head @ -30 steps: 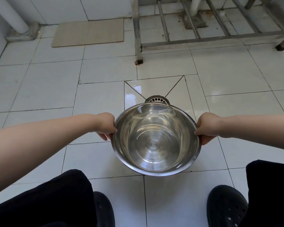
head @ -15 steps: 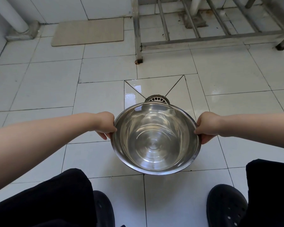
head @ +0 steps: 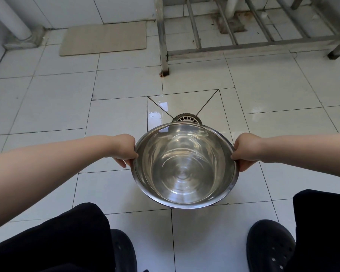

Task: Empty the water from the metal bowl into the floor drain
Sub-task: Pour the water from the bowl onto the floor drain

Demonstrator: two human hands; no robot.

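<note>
A shiny metal bowl (head: 185, 167) with clear water in it hangs above the white tiled floor. My left hand (head: 124, 149) grips its left rim and my right hand (head: 244, 151) grips its right rim. The bowl's far edge covers the near part of the round floor drain (head: 186, 118), whose white grate shows just beyond the rim. The tiles around the drain are wet and glossy.
A metal rack frame (head: 234, 46) stands on the floor beyond the drain, one rusty leg (head: 164, 55) closest. A beige mat (head: 104, 38) lies at the back left beside a white pipe (head: 10, 20). My black shoes (head: 269, 246) and dark trouser legs flank the bowl below.
The bowl and both hands have shifted very slightly up and away toward the drain. The grip on the rim is the same.
</note>
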